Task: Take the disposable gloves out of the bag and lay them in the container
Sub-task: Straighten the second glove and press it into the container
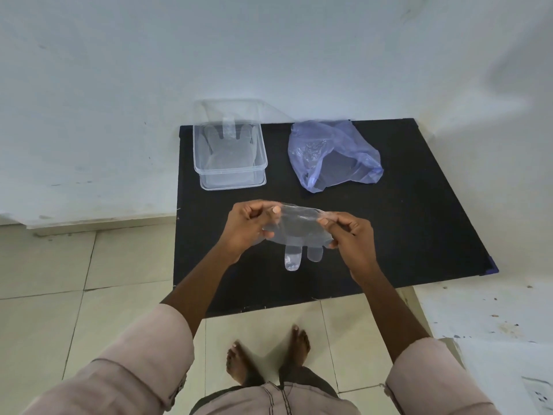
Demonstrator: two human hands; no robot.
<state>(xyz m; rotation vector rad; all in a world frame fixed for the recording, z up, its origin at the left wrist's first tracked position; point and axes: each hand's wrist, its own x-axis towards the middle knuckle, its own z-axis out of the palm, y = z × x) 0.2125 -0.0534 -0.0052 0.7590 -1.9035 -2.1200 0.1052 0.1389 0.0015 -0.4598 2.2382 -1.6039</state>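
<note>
While stretched between both grips above the black bench [419, 205], the thin clear plastic glove [299, 227] runs left to right, two fingers dangling toward the body. Left hand [247, 227] and right hand [348, 236] each pinching an edge of it. Clear rectangular plastic container [230, 178] ahead and leftward, nearer the left hand, one glove already inside. Crumpled blue plastic bag [335, 154] ahead, rightward.

Items counted: one clear plastic container [230, 170]; one blue plastic bag [333, 155]; one black mat [389, 235]. Disposable gloves: one glove in the container [229, 145], one glove held over the mat [299, 232]. Further gloves inside the bag cannot be counted.
</note>
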